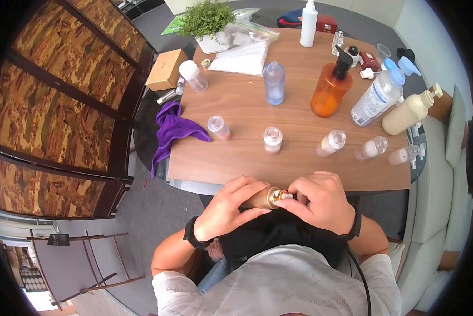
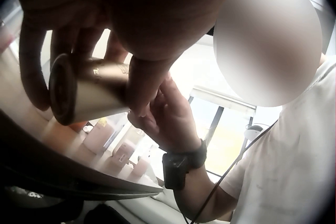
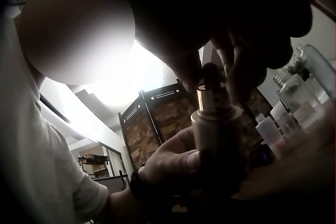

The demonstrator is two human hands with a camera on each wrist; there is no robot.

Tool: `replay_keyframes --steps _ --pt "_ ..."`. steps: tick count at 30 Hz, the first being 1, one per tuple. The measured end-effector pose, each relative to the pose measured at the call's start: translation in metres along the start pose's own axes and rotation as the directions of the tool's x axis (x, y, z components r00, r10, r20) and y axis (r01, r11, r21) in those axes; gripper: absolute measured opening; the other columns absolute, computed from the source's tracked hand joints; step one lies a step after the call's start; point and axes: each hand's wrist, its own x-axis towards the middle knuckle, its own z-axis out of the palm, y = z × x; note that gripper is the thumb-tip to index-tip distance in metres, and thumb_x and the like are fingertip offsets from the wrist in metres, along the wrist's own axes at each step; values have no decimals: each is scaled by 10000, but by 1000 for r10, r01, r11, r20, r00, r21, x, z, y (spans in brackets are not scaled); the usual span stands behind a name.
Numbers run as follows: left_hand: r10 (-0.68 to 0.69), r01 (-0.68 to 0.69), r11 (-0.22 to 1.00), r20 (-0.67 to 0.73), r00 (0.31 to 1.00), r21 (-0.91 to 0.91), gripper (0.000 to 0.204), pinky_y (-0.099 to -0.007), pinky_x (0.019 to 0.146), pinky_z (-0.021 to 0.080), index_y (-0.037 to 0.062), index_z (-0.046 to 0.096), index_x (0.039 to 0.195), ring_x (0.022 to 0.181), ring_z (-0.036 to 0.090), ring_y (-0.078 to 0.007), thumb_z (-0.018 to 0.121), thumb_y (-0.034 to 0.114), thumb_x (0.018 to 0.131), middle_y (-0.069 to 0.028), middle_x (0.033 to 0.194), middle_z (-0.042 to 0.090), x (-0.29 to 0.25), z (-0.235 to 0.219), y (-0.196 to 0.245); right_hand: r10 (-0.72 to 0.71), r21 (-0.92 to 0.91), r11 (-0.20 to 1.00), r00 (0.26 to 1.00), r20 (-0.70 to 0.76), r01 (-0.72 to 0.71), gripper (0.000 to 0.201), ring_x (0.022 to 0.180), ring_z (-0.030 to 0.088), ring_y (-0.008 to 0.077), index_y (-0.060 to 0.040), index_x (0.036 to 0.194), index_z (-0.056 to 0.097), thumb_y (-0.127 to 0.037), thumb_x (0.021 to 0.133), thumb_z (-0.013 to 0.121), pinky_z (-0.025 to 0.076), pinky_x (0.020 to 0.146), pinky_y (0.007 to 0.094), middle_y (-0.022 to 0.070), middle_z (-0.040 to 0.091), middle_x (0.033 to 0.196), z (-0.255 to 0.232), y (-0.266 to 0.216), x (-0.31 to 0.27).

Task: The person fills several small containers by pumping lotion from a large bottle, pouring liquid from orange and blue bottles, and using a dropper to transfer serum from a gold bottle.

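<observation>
A gold-brown bottle [image 1: 258, 199] lies on its side between the hands at the table's front edge. The left hand [image 1: 227, 206] grips its body, with the base showing past the fingers in the left wrist view [image 2: 100, 91]. At its gold neck [image 1: 279, 195], the thumb and fingers of the right hand [image 1: 321, 204] pinch the top piece. The right wrist view shows the bottle [image 3: 218, 134] with its shiny gold collar [image 3: 211, 100] and a dark tip between the right fingertips. Part of the top is hidden by the fingers.
Several small open bottles, among them one at the middle [image 1: 272, 141], stand across the table [image 1: 236, 163]. Behind are a blue bottle [image 1: 274, 84], an amber pump bottle [image 1: 328, 95] and a cream one [image 1: 407, 115]. A purple cloth [image 1: 176, 129] hangs over the left edge.
</observation>
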Motion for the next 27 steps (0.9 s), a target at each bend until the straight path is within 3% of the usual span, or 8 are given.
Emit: replay_keyframes --steps 2,5,7,13,21,23,25,27 --pt "-6 6 1000 -3 1000 -2 526 -435 925 539 26 657 1303 1067 653 -352 859 158 835 -143 1161 673 0 -1 -1 57 -11 998 998 11 -57 392 736 672 231 -98 1138 670 -280 842 851 489 697 363 38 706 908 -4 -1 0" --pt "-9 9 1000 -11 1000 -1 528 -436 926 539 27 657 1302 1072 651 -353 860 161 834 -143 1162 673 0 -1 -3 -144 96 981 962 -230 170 277 605 642 233 -100 983 680 -277 849 848 475 594 355 35 678 732 -5 -15 15" --pt "-4 4 1000 -10 1000 5 529 -436 925 539 28 656 1303 1073 650 -353 860 162 834 -143 1163 673 1 -1 -3 -141 63 984 947 -287 166 267 526 606 232 -104 878 662 -296 857 846 443 514 354 23 625 611 9 -10 15" --pt "-10 10 1000 -2 1000 7 531 -435 919 543 27 655 1303 1066 653 -346 862 150 830 -140 1165 673 3 -1 -1 -31 -5 1000 981 -193 30 264 523 603 234 -94 853 663 -291 868 840 448 512 361 18 612 599 2 -2 4" --pt "-96 86 993 -126 987 -82 471 -372 987 517 16 669 1223 1097 670 -213 894 100 819 -100 1191 711 2 -50 1 77 99 993 972 -220 -57 253 540 619 255 -68 869 674 -270 884 825 473 525 371 48 616 594 4 13 -8" --pt "-107 83 987 -178 978 -136 480 -379 994 522 -2 623 1259 1119 671 -214 859 101 854 -121 1214 705 7 -78 -10 114 131 987 975 -193 -90 211 512 576 186 -41 894 688 -202 886 824 442 504 313 60 633 632 4 15 -13" --pt "-203 79 908 -268 942 -411 530 -360 992 528 -7 578 1328 1137 667 -187 846 63 876 -99 1187 714 18 -95 -16 153 166 978 974 -167 -125 190 497 554 146 -24 910 695 -164 890 822 426 493 281 67 645 654 4 17 -19" --pt "-239 102 900 -283 929 -425 538 -353 1007 539 -18 521 1367 1147 675 -190 803 33 912 -106 1231 685 32 -114 -22 195 206 965 971 -138 -164 187 496 554 136 -18 916 698 -158 897 820 425 493 276 68 651 660 6 19 -24"
